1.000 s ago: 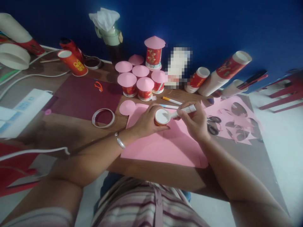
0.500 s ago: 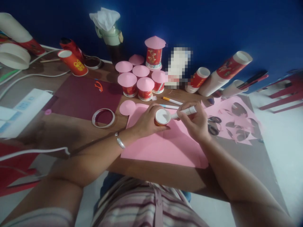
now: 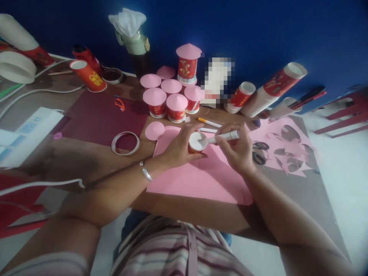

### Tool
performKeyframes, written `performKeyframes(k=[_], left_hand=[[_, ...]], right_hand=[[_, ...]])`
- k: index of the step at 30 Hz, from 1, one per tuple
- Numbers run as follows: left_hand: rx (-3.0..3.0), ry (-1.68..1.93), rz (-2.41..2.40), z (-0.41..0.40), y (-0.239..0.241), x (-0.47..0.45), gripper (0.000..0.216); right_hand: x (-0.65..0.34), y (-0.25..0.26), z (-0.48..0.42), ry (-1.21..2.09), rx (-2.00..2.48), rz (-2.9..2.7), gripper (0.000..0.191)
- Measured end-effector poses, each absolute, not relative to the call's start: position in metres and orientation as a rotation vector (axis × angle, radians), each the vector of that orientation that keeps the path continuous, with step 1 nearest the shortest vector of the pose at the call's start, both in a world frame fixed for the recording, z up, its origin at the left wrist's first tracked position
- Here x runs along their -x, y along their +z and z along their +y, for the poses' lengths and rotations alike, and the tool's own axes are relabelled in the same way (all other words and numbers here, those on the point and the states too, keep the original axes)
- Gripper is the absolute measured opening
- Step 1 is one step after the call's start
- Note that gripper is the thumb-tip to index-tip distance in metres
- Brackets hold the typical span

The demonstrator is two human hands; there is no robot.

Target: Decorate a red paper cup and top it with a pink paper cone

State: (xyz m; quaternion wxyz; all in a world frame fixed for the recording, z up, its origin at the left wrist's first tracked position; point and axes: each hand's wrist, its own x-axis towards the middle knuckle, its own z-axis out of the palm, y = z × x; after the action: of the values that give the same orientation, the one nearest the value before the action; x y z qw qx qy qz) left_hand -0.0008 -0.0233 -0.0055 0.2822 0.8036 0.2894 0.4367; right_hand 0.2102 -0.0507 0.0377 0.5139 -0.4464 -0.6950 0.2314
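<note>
My left hand [image 3: 178, 147] is closed round a small red paper cup [image 3: 197, 142] with its white end facing me, held over a pink paper sheet [image 3: 201, 180]. My right hand [image 3: 237, 150] grips a white glue stick [image 3: 225, 136] whose tip touches the cup's rim. A cut pink paper circle [image 3: 154, 130] lies just left of the sheet. Behind it stand several red cups with pink cone lids [image 3: 170, 99], one taller one [image 3: 187, 63] at the back.
A tape ring [image 3: 125, 143] lies on a dark red sheet [image 3: 100, 117]. Pens [image 3: 209, 122], scissors [image 3: 258, 151] and pink paper scraps [image 3: 284, 147] lie to the right. Stacks of paper cups [image 3: 273, 88] lie by the blue wall. A white device [image 3: 25, 134] and cables sit left.
The glue stick's tip has shifted slightly along the cup's rim; both hands stay nearly in place.
</note>
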Motion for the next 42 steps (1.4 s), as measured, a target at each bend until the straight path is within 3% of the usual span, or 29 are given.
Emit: performKeyframes(k=[4,11,18,28,42], left_hand=[[-2.251,1.199,0.73,-0.023,-0.004,0.003,0.091],[-2.402,1.231,0.737,-0.024,0.0,0.006,0.059],[-2.543,1.228,0.758,-0.024,-0.004,0.008,0.05],[-2.672,1.266,0.769,-0.027,-0.003,0.008,0.046],[-2.786,1.288,0.804,-0.028,0.006,0.007,0.058]], right_hand=[[-0.21,0.038,-0.051,0.537,1.054,-1.662,0.015],[-0.209,0.036,-0.05,0.588,1.077,-1.637,0.019],[-0.208,0.034,-0.051,0.658,1.079,-1.598,0.018],[-0.206,0.033,-0.051,0.666,1.103,-1.572,0.019],[-0.215,0.025,-0.037,0.792,1.13,-1.351,0.026]])
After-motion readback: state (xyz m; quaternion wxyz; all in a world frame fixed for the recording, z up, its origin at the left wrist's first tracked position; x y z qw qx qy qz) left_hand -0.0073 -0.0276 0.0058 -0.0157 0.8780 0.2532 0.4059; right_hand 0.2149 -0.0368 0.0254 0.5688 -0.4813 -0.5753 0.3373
